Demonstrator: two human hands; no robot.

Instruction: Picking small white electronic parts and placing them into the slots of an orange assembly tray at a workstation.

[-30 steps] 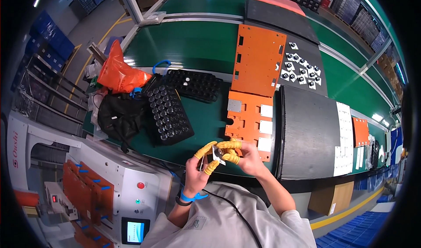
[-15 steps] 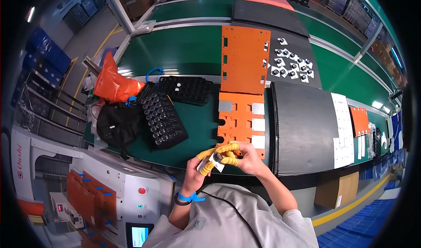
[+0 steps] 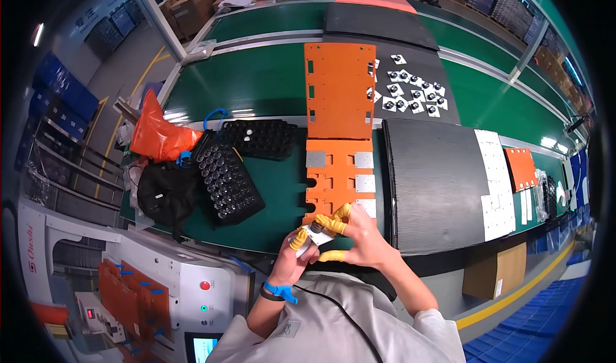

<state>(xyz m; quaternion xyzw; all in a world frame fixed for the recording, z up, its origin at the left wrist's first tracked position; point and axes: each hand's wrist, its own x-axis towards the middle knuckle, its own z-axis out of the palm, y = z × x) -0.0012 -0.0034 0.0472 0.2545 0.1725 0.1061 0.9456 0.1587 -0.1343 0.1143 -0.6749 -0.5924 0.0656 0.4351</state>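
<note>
Green table: wide and busy, this green work table (image 3: pixel 282 196) runs across in front of the person, both hands over its near edge.
Black board: the broad ribbed black board (image 3: pixel 436 183) lies to the right.
Orange fixture: straight ahead, the orange fixture (image 3: pixel 340 93) lies unfolded, metal plates (image 3: pixel 365 183) sitting on its nearer panel.
Black tray: off to the left, a black tray (image 3: pixel 254 202) carries rows of clear round pieces.
Scattered units: beyond the board, white plates with dark round parts (image 3: pixel 417 95) lie spread on a dark sheet.
Right hand: here's the right hand (image 3: pixel 367 241), thumb well apart from the fingers, an index fingertip (image 3: pixel 332 224) at the dark part.
Left hand: and the left hand (image 3: pixel 289 257) grips the plate, thumb on top, other fingers beneath.
White plate: this plate (image 3: pixel 319 238) is tilted between the hands, just short of the fixture.
Dark part: the round part (image 3: pixel 316 227) sits on it; seating or adjusting looks in hand, so the next move calls for a firm left grip and a light right touch.
</note>
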